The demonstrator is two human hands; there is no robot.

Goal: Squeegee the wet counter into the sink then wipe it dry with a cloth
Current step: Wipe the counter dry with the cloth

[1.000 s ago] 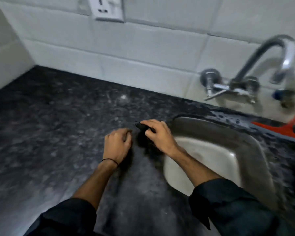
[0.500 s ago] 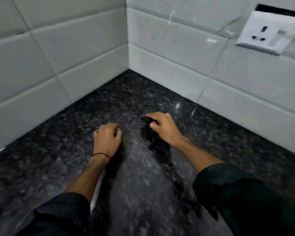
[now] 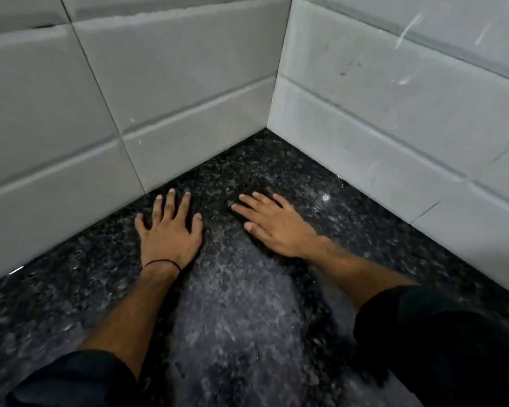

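My right hand (image 3: 274, 227) lies flat, fingers stretched out, pressing a dark cloth (image 3: 243, 191) onto the black speckled granite counter (image 3: 235, 318) near the corner. Only a small dark edge of the cloth shows beyond my fingertips. Beside it, my left hand (image 3: 169, 230) rests palm down on the counter with fingers spread and nothing under it that I can see. A thin black band circles my left wrist. A glossy wet patch (image 3: 325, 198) glints to the right of my right hand. The sink and the squeegee are out of view.
White tiled walls meet in a corner just beyond my hands: the left wall (image 3: 130, 98) and the right wall (image 3: 394, 113). Both hem in the counter. Dark sleeves cover my forearms at the bottom of the frame.
My view swung left from the sink and tap to the counter's corner. Both hands moved toward the corner and went from curled to flat, the right one spreading over the cloth.
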